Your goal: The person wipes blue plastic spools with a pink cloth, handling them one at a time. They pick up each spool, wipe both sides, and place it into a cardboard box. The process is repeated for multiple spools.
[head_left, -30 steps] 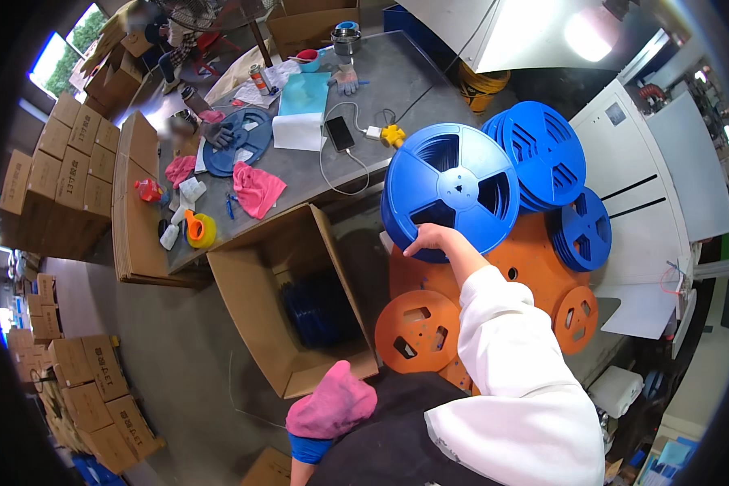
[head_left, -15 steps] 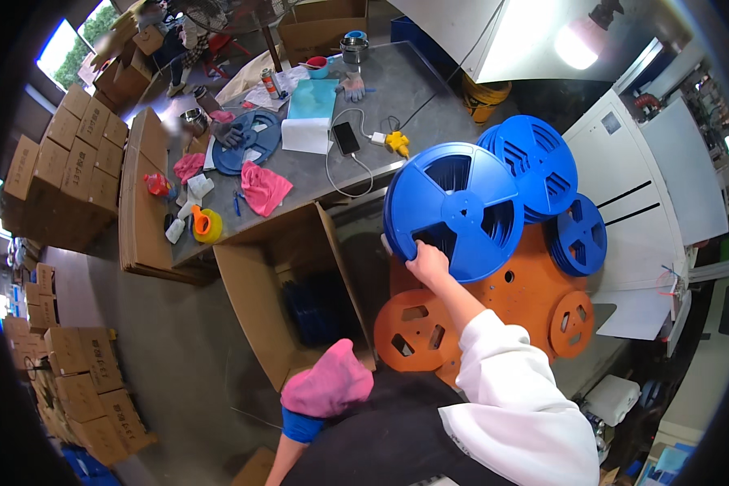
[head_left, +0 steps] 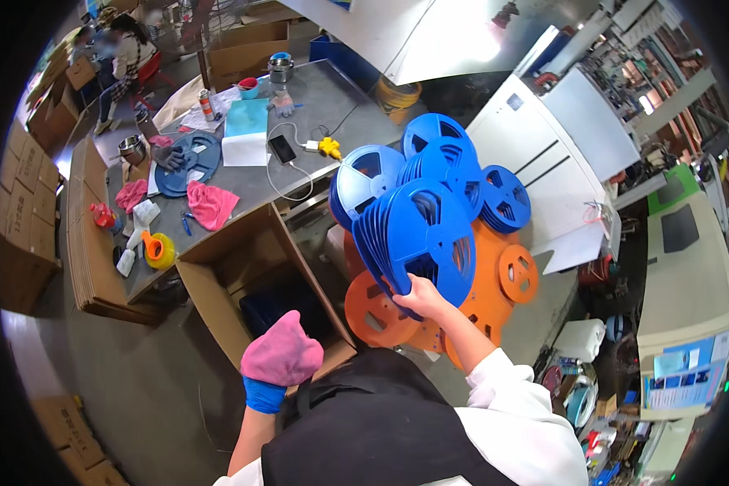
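My right hand [head_left: 419,298] grips the lower edge of several blue plastic reel discs [head_left: 443,236], its thumb on the front face. The round discs have cut-out windows and fan apart on their left side. Behind them, more blue reel discs [head_left: 368,174] stand in stacks on an orange rack [head_left: 491,271] with round plates. A pink cloth [head_left: 282,344] covers my left hand [head_left: 283,364] and hides its fingers; a blue cuff shows at the wrist. Just beyond that hand is an open cardboard box [head_left: 211,279] with dark blue contents, mostly in shadow.
On the grey table [head_left: 332,105] lie a phone [head_left: 283,149] on a white cable, another pink cloth [head_left: 211,205], a blue disc [head_left: 194,178] and a yellow bottle [head_left: 160,253]. A white cabinet [head_left: 506,130] stands at the right. A person [head_left: 130,61] sits far back left.
My right hand has drawn several discs off the front stack, toward me, and they now fan out. My left hand, under its cloth, is closer to the box. The view has turned right.
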`<action>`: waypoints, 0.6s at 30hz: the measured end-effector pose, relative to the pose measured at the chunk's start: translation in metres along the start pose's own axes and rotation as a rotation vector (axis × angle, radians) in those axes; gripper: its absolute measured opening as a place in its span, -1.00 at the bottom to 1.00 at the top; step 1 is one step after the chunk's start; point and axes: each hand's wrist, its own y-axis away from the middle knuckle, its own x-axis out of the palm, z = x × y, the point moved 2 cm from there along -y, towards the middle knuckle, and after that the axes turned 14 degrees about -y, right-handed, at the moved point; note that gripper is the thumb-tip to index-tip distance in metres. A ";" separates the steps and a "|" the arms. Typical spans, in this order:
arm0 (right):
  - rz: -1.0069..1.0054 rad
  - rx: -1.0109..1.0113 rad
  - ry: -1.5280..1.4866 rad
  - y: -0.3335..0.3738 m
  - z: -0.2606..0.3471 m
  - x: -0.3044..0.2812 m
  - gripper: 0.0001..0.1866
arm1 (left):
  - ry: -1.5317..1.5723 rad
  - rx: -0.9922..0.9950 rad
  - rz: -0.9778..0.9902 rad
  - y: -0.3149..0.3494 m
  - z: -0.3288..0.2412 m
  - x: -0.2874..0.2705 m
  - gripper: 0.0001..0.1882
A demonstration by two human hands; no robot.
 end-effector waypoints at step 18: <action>-0.091 0.283 -0.009 0.103 -0.066 -0.040 -0.70 | -0.004 0.063 -0.080 -0.004 -0.019 0.008 -0.75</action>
